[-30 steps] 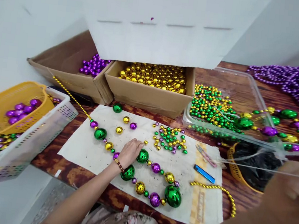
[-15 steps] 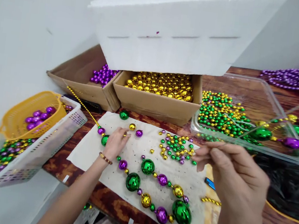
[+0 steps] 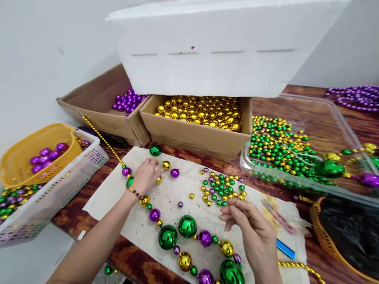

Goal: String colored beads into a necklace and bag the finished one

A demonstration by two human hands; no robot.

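Observation:
My left hand (image 3: 144, 177), with a beaded bracelet at the wrist, reaches over the strung beads on the white cloth (image 3: 107, 196). Its fingers are curved and slightly apart, close to a large green bead (image 3: 155, 150) and a gold bead (image 3: 166, 165). A purple bead (image 3: 174, 173) lies just right of them. My right hand (image 3: 251, 225) pinches a thin, pale thread (image 3: 220, 202) above a scatter of small beads (image 3: 216, 189). Between my hands, a beaded strand (image 3: 185, 261) of large green, purple and gold beads curves in a loop.
Behind the cloth stand a cardboard box of gold beads (image 3: 193, 138) and one of purple beads (image 3: 98, 119). A clear plastic tray (image 3: 325, 186) holds small beads at right. Pink-handled scissors (image 3: 280, 217) and a black-lined basket (image 3: 317, 227) lie nearby. A white basket (image 3: 46, 207) stands left.
My right hand has moved left and down toward the small beads, and the thread no longer stretches up to the right. My left hand has shifted slightly toward the large green bead.

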